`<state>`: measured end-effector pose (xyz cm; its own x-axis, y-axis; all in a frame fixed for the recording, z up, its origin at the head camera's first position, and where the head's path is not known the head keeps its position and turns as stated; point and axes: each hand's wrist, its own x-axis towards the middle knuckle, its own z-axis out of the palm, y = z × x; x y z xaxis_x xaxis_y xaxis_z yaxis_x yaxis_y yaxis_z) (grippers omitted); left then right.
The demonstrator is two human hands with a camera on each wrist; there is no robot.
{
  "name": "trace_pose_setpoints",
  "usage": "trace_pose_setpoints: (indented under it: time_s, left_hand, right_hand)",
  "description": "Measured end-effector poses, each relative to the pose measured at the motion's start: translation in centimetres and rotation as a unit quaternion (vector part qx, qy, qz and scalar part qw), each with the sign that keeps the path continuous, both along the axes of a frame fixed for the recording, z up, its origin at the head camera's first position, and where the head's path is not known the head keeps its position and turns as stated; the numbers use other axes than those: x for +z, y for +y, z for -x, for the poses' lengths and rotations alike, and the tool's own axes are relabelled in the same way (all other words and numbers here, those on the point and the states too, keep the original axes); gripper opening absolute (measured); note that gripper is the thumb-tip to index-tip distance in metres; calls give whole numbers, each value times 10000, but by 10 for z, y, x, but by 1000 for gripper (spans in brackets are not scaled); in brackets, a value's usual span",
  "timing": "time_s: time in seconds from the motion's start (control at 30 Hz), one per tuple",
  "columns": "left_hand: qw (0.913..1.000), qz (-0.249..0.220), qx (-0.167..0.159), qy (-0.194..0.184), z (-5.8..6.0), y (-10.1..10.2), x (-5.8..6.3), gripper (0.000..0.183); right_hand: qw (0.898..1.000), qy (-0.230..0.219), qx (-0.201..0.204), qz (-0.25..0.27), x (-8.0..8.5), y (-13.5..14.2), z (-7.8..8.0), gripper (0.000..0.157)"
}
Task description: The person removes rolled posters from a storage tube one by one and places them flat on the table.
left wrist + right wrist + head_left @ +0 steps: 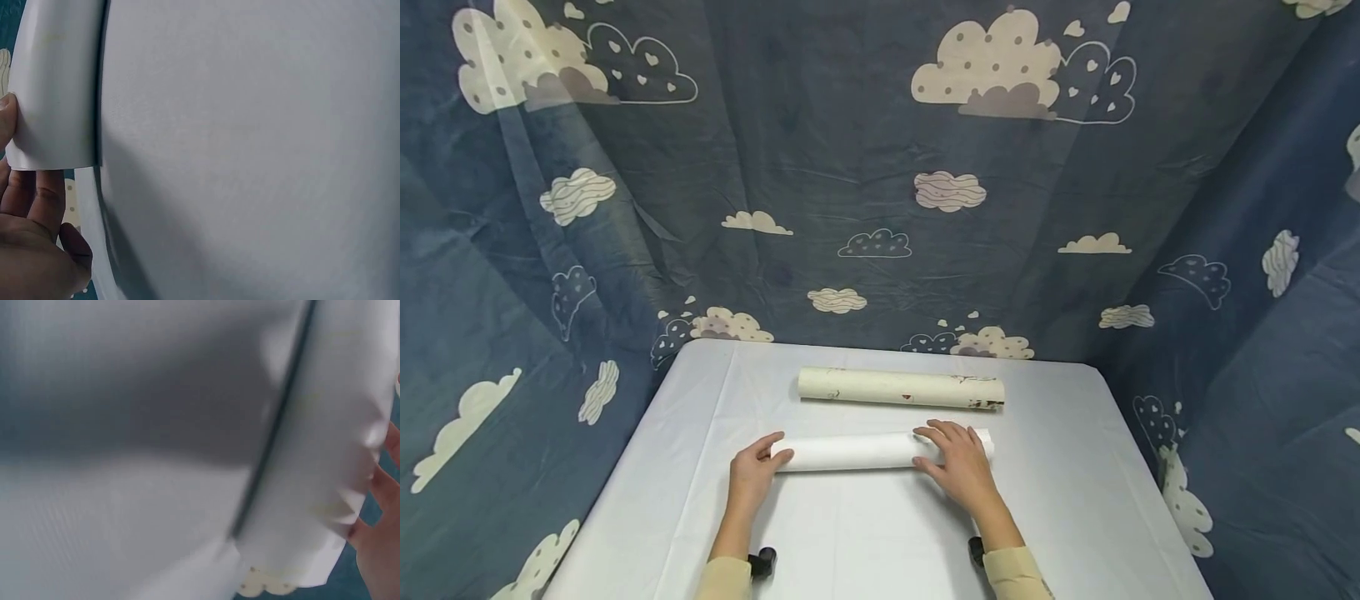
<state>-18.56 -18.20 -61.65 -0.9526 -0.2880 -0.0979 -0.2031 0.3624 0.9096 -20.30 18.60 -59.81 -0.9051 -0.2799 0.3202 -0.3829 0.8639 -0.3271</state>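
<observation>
A white paper roll (850, 452) lies crosswise on the table in the head view. My left hand (756, 471) holds its left end between thumb and fingers. In the left wrist view, fingers (47, 197) of that hand reach beneath the open end of the roll (59, 94). My right hand (958, 462) grips the roll near its right end, spread across its width. The paper is dented and creased beside the right hand's fingers (384, 481) in the right wrist view. Behind it lies a cream paper roll (895, 388) with small red and dark printed marks, untouched.
A white cloth covers the table (850, 533), whose far edge meets a dark blue curtain (820, 167) printed with clouds. The curtain also hangs along the left and right sides. Black wrist straps (763, 562) sit at both sleeve cuffs.
</observation>
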Motion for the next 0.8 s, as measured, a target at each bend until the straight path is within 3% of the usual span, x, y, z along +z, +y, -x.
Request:
trace_pose_setpoints:
  time_s: [0.13,0.27,0.37,0.5,0.57,0.67,0.8]
  left_hand:
    - [9985,503,-137,171,0,3,3,44]
    - [9894,1270,-268,652,-2,5,12,45]
    - [9743,1746,-612,1283,0,11,22,46]
    - [9383,2348,-1590,1983,12,25,31,42]
    - [9269,2441,-2135,1891,18,32,33,41]
    - [9206,2337,-2808,1377,25,40,34,45]
    - [9111,2330,-3309,786,29,47,36,47]
  right_hand:
    - [9998,-98,-173,-27,-6,-3,2,38]
    - [9995,-188,-236,-69,-10,-6,2,34]
    - [9993,-221,-286,-76,-12,-7,2,33]
    - [9993,-119,-357,-48,-12,-7,1,33]
    - [9993,-70,-374,-32,-12,-7,2,32]
    - [9993,-63,-378,-3,-12,-8,2,32]
    - [9992,-32,-403,-42,-12,-10,2,32]
